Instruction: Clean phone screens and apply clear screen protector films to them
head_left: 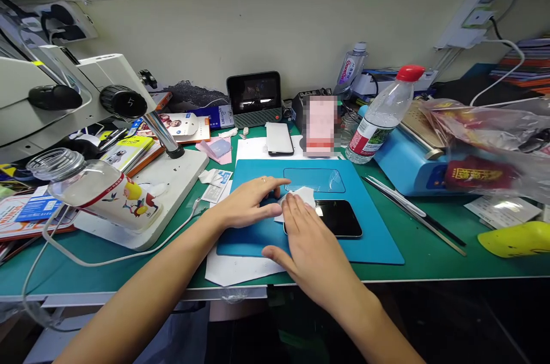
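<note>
A black-screened phone (339,218) lies on the blue mat (258,242). My right hand (307,232) presses a folded white wipe (306,194) onto the phone's left part, its fingers held together and its thumb out to the side. The wipe and the fingers hide that part of the screen. Just left of the phone is my left hand (249,200), open, its index finger and thumb stretched toward the wipe. Whether it touches the phone's edge, I cannot tell. Behind the phone a clear, dark-edged screen protector (318,177) lies on the mat.
A microscope stand (189,172) and a glass jar (116,192) stand left, with a white cable (141,252) nearby. Tweezers (412,209), a water bottle (378,117), a blue machine (404,160) and a yellow object (515,239) are right. At the back stands a small display (254,94).
</note>
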Motion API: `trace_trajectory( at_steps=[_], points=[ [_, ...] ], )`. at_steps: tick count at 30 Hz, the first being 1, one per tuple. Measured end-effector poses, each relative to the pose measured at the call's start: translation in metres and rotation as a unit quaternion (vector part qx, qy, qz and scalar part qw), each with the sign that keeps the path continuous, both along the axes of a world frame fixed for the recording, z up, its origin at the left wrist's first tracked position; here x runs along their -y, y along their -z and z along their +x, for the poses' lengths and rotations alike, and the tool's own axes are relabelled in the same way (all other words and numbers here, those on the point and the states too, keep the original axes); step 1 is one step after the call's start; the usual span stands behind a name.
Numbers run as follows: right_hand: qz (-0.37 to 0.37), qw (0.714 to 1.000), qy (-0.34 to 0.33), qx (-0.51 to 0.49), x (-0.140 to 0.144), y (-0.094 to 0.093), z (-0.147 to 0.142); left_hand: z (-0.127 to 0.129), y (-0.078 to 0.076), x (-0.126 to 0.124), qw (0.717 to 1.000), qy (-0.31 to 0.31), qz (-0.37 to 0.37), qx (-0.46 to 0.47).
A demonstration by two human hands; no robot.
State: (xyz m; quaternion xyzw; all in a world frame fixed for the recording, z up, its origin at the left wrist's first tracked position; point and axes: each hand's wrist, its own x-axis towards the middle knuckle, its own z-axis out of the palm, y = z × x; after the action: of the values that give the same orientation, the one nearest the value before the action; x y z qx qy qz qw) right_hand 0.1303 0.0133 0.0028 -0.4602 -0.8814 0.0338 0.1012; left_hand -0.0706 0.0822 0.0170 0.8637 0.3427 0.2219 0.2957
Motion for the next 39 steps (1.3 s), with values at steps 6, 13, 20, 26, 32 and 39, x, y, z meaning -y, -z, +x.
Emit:
trace_trajectory(
  at_steps=[6,13,20,26,32,39],
  points=[
    [0.034,0.999,-0.001,-0.010,0.013,0.003,-0.011,0.003,-0.001,0.000,0.998,-0.013,0.045,-0.050],
    [0.082,0.996,-0.027,0.007,0.042,0.011,0.031,0.005,-0.003,0.004,0.995,-0.024,0.062,-0.077],
    [0.091,0.995,0.046,-0.001,0.032,0.021,0.099,0.007,-0.004,0.004,0.992,-0.015,0.070,-0.102],
    [0.032,0.996,0.088,-0.008,0.010,0.022,0.093,0.008,-0.004,0.003,0.992,-0.023,0.068,-0.101],
    [-0.003,0.999,0.029,-0.023,-0.001,0.009,0.039,0.008,0.000,0.001,0.992,-0.045,0.075,-0.091],
    [0.005,1.000,0.017,0.000,-0.002,-0.001,-0.008,0.007,0.002,0.000,0.990,-0.101,0.069,-0.066]
  ],
)
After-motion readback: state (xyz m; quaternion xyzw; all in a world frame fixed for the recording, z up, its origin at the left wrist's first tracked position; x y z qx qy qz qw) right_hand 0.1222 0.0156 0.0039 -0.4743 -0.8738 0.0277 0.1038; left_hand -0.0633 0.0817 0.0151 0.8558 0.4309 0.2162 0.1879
